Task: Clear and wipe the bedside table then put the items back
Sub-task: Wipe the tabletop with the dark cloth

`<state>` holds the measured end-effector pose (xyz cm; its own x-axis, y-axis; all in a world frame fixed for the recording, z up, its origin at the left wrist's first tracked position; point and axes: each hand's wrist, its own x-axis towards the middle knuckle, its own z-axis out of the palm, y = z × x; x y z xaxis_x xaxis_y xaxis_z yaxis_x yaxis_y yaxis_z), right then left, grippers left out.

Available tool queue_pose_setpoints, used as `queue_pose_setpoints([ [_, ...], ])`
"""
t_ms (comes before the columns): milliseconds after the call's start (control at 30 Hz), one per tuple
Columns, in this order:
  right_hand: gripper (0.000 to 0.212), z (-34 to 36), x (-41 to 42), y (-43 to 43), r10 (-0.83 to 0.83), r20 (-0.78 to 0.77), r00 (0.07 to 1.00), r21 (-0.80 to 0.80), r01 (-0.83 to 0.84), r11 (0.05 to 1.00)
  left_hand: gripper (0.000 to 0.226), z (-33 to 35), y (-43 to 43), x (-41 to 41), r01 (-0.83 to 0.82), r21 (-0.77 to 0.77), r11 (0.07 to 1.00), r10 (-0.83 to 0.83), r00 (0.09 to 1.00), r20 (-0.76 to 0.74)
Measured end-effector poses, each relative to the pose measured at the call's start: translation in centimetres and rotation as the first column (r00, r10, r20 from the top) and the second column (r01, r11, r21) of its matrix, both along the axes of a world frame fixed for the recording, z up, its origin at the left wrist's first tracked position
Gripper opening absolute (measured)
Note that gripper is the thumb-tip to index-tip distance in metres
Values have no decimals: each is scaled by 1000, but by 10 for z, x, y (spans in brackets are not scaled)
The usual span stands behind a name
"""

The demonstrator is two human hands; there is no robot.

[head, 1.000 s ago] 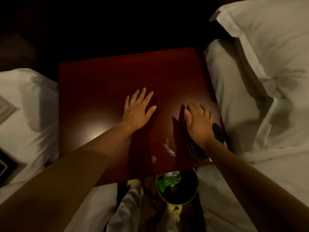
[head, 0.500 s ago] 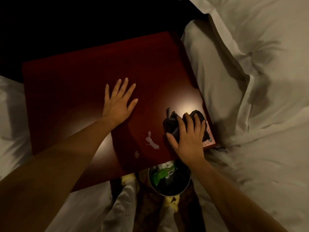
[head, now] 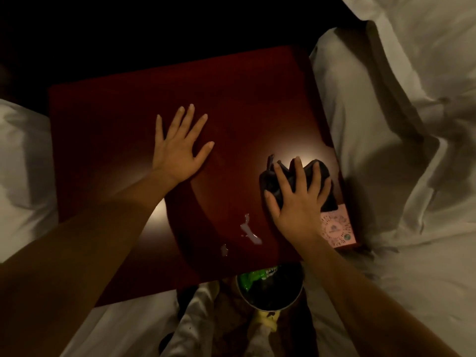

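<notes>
The dark red bedside table (head: 116, 130) fills the middle of the view. My left hand (head: 177, 150) lies flat on it, fingers spread. At the table's right side my right hand (head: 296, 202) holds a bunched dark cloth (head: 319, 170) down on the top, fingers draped over it and folds rising between them. A small pale spill (head: 248, 229) and a few droplets sit just left of that hand, near the front edge. A pink card (head: 336, 229) with a printed code lies at the front right corner, partly under the cloth.
A round bin (head: 298, 297) holding a green wrapper (head: 253, 275) stands on the floor below the table's front edge. White bedding (head: 386, 150) presses against the right side, and more white bedding (head: 23, 163) lies on the left. Behind the table it is dark.
My right hand picked up the dark cloth at the right edge and now holds it on the table. The left hand stays flat. The view shifted slightly.
</notes>
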<state>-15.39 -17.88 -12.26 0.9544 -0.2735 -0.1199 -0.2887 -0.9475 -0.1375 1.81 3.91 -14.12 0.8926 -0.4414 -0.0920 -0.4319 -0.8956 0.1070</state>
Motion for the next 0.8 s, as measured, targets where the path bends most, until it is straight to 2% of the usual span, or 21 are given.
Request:
queue_pose_setpoints([
  [567,55,-9,195,7,-7,102,995,37,3,999,63,-5,2,0,31,-50,998,-28,998,65],
  [800,55,-7,243,18,6,117,993,48,-11,999,63,-7,3,1,47,-73,996,-40,995,93],
])
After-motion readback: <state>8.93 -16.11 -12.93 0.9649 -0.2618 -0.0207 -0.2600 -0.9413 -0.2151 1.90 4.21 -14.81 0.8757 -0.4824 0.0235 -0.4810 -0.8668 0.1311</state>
